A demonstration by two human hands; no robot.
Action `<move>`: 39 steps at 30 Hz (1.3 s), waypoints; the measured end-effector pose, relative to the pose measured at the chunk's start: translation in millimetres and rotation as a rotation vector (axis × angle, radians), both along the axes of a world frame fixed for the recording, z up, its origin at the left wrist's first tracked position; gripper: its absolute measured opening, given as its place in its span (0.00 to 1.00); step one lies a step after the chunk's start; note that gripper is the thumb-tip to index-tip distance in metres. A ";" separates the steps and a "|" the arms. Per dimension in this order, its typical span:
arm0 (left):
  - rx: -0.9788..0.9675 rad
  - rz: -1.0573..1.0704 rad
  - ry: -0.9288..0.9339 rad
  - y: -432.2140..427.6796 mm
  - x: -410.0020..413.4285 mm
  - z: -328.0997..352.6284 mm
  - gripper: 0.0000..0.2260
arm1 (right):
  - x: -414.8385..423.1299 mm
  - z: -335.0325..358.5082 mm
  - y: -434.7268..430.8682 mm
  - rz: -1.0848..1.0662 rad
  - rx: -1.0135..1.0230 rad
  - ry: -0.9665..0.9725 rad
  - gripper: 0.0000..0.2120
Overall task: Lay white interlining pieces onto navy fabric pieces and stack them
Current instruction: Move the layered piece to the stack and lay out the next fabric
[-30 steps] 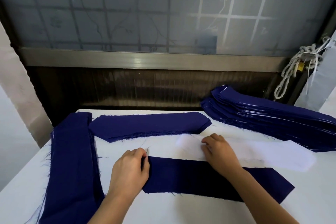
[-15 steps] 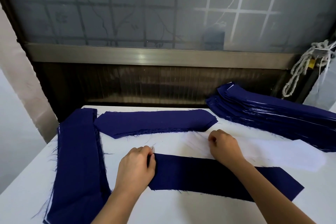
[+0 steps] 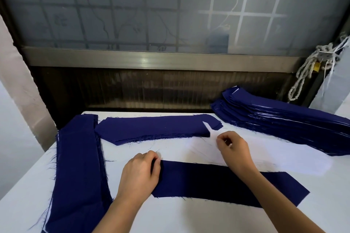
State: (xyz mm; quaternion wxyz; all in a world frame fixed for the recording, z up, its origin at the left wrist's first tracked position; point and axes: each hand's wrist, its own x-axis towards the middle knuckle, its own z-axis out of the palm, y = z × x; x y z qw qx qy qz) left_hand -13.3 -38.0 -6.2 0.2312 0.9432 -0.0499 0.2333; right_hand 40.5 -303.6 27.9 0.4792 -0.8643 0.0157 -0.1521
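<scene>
Head view: the step in hand appears to be picking up 1 interlining piece to lay on the waiting fabric. The left hand [image 3: 140, 174] has its fingers curled over the left end of the long navy fabric strip [image 3: 217, 183], seemingly holding it down on the white table top [image 3: 189, 217]. The right hand [image 3: 233, 147] pinches the left end of the thin white interlining piece [image 3: 284, 161] between thumb and fingers, so that its pointed tip stands up just beyond the knuckles.

The navy fabric strip lies flat between the 2 hands and on under the right forearm. Its long axis runs left to right, drifting a little nearer the person toward its slant-cut right end. The white interlining piece lies just beyond it, nearly parallel, trailing away to the right of the right hand.

Next, I judge, the right hand must carry the white interlining piece nearer and match its ends and edges to the strip; it looks flimsy and may fold.

3 navy piles surround the hands: the tall navy stack [image 3: 284, 121] beyond the right hand, a ragged navy pile [image 3: 151, 128] beyond both, and a lengthwise navy pile [image 3: 77, 166] left of the left hand.
</scene>
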 end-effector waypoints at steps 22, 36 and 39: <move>-0.163 -0.202 -0.213 4.7 -10.5 2.9 0.13 | -48.9 -18.2 84.2 0.395 -0.413 -0.080 0.29; -0.250 0.143 -0.040 2.8 -7.5 3.9 0.21 | -67.1 -18.7 -91.1 -0.050 -0.685 -0.035 0.23; -0.257 0.205 -0.003 3.2 -5.5 3.4 0.20 | -76.3 -24.6 -112.7 -0.232 -0.557 -0.047 0.22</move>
